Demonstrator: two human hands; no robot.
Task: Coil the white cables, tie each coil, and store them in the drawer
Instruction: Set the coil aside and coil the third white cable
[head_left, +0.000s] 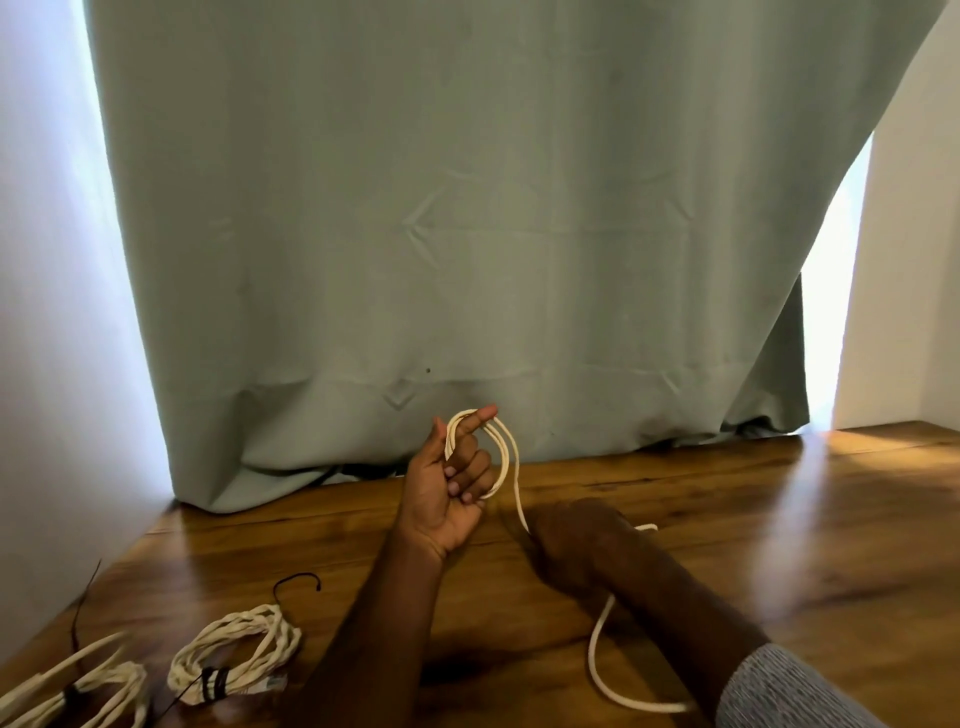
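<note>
Just 3 white cables (503, 457), 2 tied.

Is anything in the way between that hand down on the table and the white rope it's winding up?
Nothing visible is. The white cable runs straight from the loops on the left hand down under the right hand, which rests on it. The tied coil lies off to the side. No drawer is in view.

Single wide-angle view from head height, facing forward and slightly down across the wooden tabletop (727, 519) toward a grey-green curtain (441, 208) hanging close behind it. Near enough to put both forearms large in the lower frame. Straight edges bowed toward the borders. No second view to overlap.
</note>
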